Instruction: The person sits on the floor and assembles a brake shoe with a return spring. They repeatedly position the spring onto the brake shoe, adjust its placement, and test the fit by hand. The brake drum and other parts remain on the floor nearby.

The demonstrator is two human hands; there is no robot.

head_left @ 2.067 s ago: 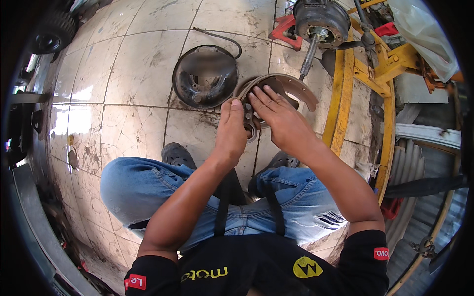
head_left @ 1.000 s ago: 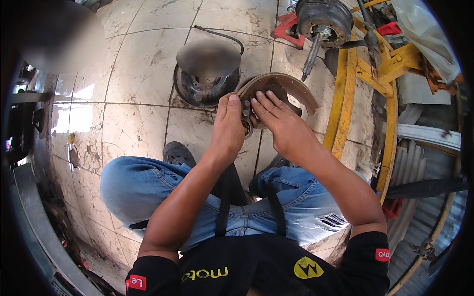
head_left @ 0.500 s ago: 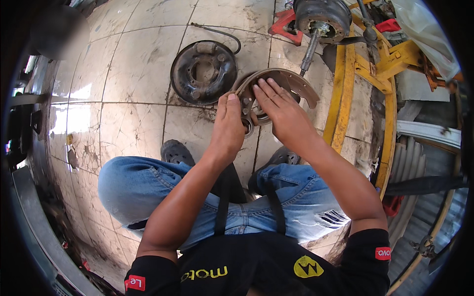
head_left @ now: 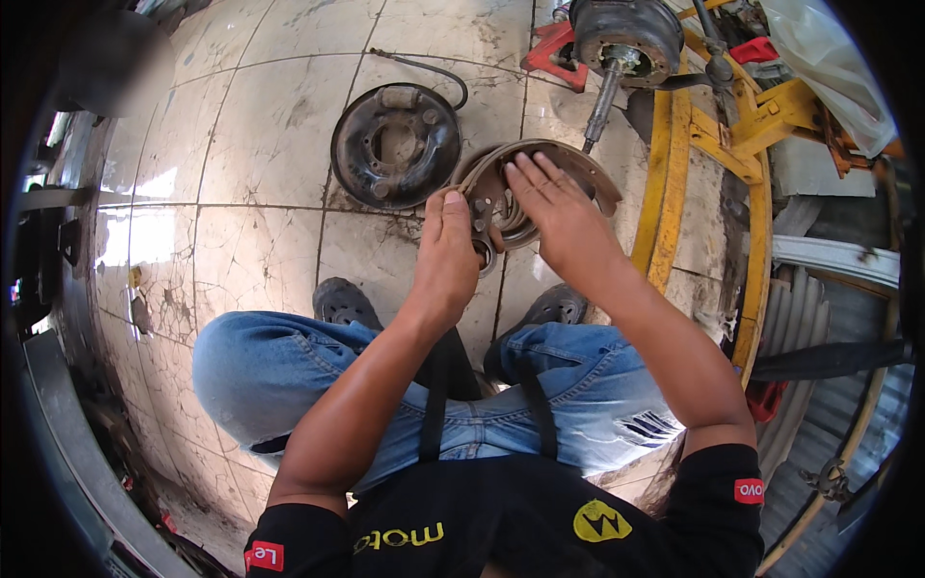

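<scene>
My left hand (head_left: 446, 252) grips the left end of a curved brown brake shoe (head_left: 597, 185), its thumb resting on top. Against the shoe's inner face lies my right hand (head_left: 567, 217), palm down with fingers stretched out. Below the shoe, other round metal parts show only in part. A metal ring (head_left: 488, 258) shows beside my left fingers. Just beyond my left hand, a black round brake backing plate (head_left: 356, 144) rests on the tiles, a dark hose (head_left: 434, 65) curving behind it.
To the right stands a yellow metal frame (head_left: 665, 183). Beyond it are a dark brake drum (head_left: 644, 24) with a protruding shaft (head_left: 604, 106) and a red stand (head_left: 557, 56). My shoes (head_left: 347, 303) are on the tiled floor (head_left: 255, 255). Corrugated sheets (head_left: 795, 323) lie at far right.
My right hand has slid slightly right and down along the brake shoe's inner face. My left hand keeps its grip, almost unmoved.
</scene>
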